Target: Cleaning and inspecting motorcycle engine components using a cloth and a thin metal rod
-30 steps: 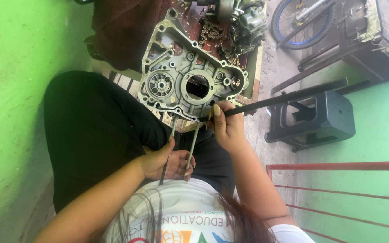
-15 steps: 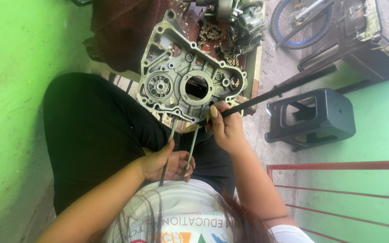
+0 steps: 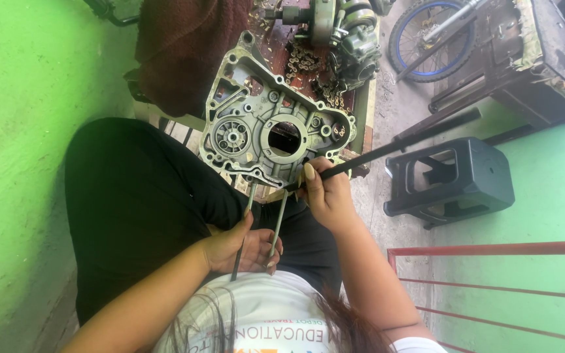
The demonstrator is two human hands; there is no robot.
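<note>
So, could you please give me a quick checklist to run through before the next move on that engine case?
1. Right hand grips the long black rod: ok.
2. Rod tip meets the engine case at its lower edge: ok; whether it is seated, cannot tell.
3. Left hand holds the two thin studs: ok.
4. Case steady on the lap: cannot tell.
5. Black stool lies under the rod's far end; clearance: cannot tell.

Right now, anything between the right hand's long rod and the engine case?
Nothing visible. The right hand holds the long dark rod with its tip at the lower edge of the engine case. The left hand holds two thinner rods below it.
</note>
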